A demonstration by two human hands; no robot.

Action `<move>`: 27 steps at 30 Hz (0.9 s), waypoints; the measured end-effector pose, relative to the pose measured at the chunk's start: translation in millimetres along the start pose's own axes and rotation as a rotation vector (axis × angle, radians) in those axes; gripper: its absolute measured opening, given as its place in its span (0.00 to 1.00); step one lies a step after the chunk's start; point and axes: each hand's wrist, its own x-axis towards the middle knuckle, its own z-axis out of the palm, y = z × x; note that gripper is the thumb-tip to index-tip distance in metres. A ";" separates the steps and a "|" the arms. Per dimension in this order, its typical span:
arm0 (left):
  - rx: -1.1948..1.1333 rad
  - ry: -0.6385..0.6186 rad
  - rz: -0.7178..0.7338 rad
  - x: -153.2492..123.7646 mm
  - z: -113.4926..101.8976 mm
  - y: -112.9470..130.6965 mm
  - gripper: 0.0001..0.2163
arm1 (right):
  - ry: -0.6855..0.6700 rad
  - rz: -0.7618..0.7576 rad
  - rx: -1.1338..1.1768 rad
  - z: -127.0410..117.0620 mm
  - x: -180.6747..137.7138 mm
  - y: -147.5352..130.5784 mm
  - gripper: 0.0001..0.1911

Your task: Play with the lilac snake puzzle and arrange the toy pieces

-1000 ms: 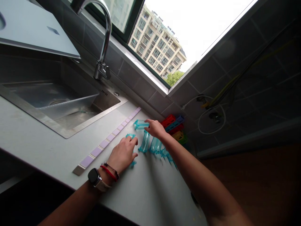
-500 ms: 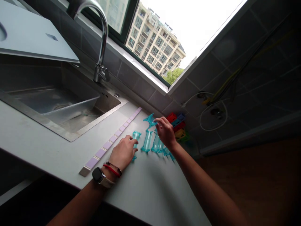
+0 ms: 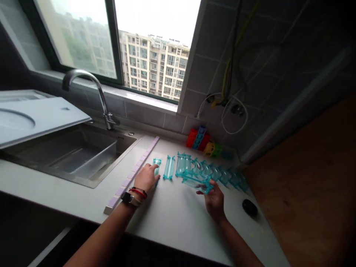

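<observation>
My right hand grips one end of a translucent teal plastic track-like piece, holding it tilted above the counter. My left hand is low on the counter, thumb and fingers closed around a narrow teal plastic piece, partly hidden behind the fingers. Between the hands lies a similar narrow teal strip, apart from the others. A wider teal piece stands beyond the held one, followed by a row of curved teal pieces stretching to the right.
Left of my left hand lies a long lilac-and-white strip. A steel sink with a faucet and a white panel is further left. Red, blue and yellow plastic pieces stand by the wall. A black oval object lies right.
My right hand has brought the teal piece from the back of the counter toward me and lowered it. My left hand stays at the narrow piece. The view has turned right and levelled.
</observation>
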 end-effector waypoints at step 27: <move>0.108 0.080 0.040 54.7 3.1 17.8 0.17 | -0.385 0.422 0.477 -4.6 17.0 1.9 0.23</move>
